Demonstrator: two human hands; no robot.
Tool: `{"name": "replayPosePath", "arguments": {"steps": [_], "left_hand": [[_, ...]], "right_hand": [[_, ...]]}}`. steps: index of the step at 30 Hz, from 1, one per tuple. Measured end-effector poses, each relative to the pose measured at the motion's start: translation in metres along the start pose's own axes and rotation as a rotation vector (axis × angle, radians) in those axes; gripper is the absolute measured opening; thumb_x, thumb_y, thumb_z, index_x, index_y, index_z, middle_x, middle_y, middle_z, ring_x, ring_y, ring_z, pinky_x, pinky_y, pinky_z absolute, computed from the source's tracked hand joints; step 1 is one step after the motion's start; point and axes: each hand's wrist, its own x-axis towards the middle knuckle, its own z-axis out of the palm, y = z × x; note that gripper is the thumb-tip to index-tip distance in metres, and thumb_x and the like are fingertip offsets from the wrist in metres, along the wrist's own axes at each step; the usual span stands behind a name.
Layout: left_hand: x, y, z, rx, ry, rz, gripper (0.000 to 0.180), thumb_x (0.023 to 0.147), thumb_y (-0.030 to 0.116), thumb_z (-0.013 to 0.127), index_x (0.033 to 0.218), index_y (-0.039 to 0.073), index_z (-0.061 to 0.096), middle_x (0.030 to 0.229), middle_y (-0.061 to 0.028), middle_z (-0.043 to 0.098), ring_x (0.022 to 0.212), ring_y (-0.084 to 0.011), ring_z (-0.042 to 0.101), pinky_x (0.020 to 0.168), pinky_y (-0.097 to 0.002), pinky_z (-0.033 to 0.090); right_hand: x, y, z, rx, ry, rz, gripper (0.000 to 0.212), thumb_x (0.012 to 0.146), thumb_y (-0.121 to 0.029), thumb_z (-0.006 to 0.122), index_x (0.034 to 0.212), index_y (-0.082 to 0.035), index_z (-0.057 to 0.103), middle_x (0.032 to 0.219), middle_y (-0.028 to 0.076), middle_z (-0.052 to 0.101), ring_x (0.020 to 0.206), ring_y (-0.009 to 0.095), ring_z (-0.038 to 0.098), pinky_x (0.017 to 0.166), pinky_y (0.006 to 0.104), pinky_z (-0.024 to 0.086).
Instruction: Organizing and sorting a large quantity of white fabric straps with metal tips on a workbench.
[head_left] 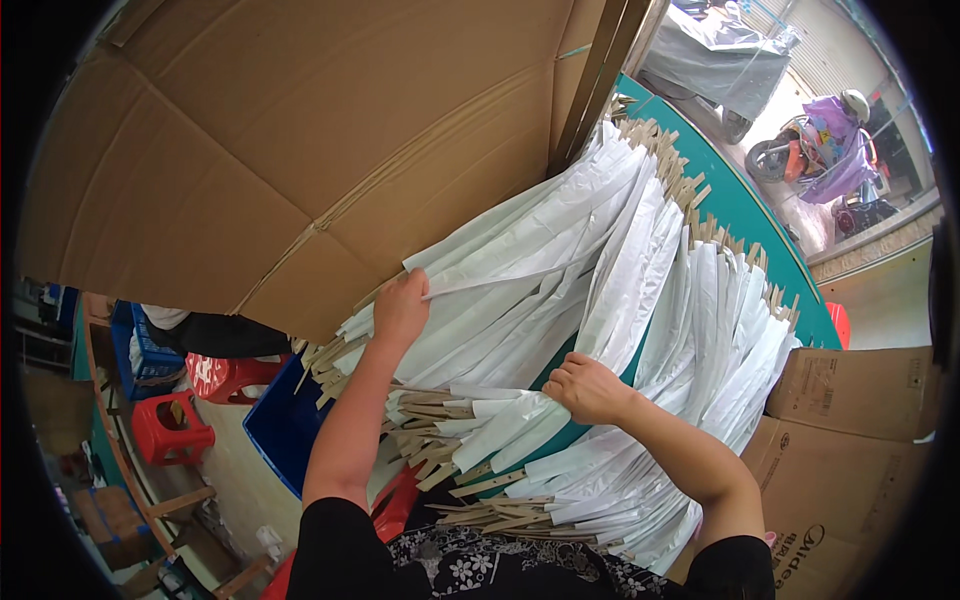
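Long flat tan strips in white plastic wrapping [520, 250] lie in heaps across a green table [745, 190], their bare tan ends sticking out. My left hand [400, 305] is closed around the end of one thin white strip at the left side of the larger heap. Nearer to me, my right hand [585, 388] grips a white-wrapped bundle [635, 290] that stretches away toward the far edge. Below it lies a smaller group of wrapped strips [505, 425], tan ends pointing left. Another heap [690, 350] curves along the right. The fingers' undersides are hidden.
A large cardboard sheet [330, 130] stands at the far left of the heaps. Cardboard boxes [850, 440] stand at right. Red stools [172, 428] and a blue bin [275, 425] are on the left. Beyond the doorway are a covered vehicle [715, 60] and a motorbike [800, 150].
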Motion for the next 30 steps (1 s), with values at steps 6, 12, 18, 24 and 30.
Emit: {"name": "replayPosePath", "arguments": {"steps": [6,12,18,24,30], "left_hand": [[-0.038,0.038,-0.013,-0.036,0.075,0.112,0.029,0.076,0.006,0.062,0.105,0.009,0.059,0.086,-0.0148,0.065,0.086,-0.0376,0.062,0.075,-0.0454,0.05],[-0.098,0.077,0.007,-0.282,-0.423,0.42,0.03,0.084,0.018,0.061,0.112,0.006,0.06,0.099,-0.0151,0.064,0.092,-0.0347,0.063,0.078,-0.0439,0.051],[-0.037,0.027,0.024,-0.008,0.336,0.256,0.049,0.076,0.021,0.077,0.119,0.005,0.058,0.105,-0.0136,0.063,0.097,-0.0317,0.06,0.09,-0.0397,0.047],[-0.022,0.004,0.026,0.004,0.154,0.174,0.047,0.073,0.019,0.077,0.113,0.005,0.056,0.1,-0.0146,0.063,0.095,-0.0335,0.061,0.083,-0.0423,0.048],[-0.037,0.022,0.038,-0.062,0.055,0.073,0.041,0.074,0.023,0.076,0.106,0.005,0.057,0.086,-0.0147,0.065,0.084,-0.0364,0.062,0.073,-0.0449,0.049]], "right_hand": [[0.001,-0.004,-0.008,-0.092,0.153,0.024,0.01,0.078,-0.012,0.059,0.086,-0.01,0.063,0.135,0.011,0.05,0.132,0.027,0.038,0.112,0.0443,0.027],[0.005,0.003,-0.01,-0.135,0.272,-0.035,0.019,0.07,-0.01,0.065,0.088,-0.012,0.066,0.139,0.01,0.043,0.137,0.031,0.031,0.117,0.0486,0.017],[-0.004,0.012,0.011,0.012,0.092,-0.117,0.017,0.079,-0.007,0.056,0.095,-0.012,0.061,0.098,0.01,0.056,0.106,0.027,0.056,0.111,0.0404,0.03],[-0.005,0.009,0.001,0.029,-0.005,-0.09,0.032,0.082,-0.007,0.052,0.113,-0.013,0.057,0.095,0.011,0.057,0.089,0.028,0.058,0.089,0.0376,0.043],[-0.017,0.01,0.022,0.068,0.076,-0.092,0.037,0.086,-0.005,0.046,0.122,-0.007,0.052,0.085,0.008,0.057,0.08,0.025,0.058,0.09,0.0359,0.043]]}}
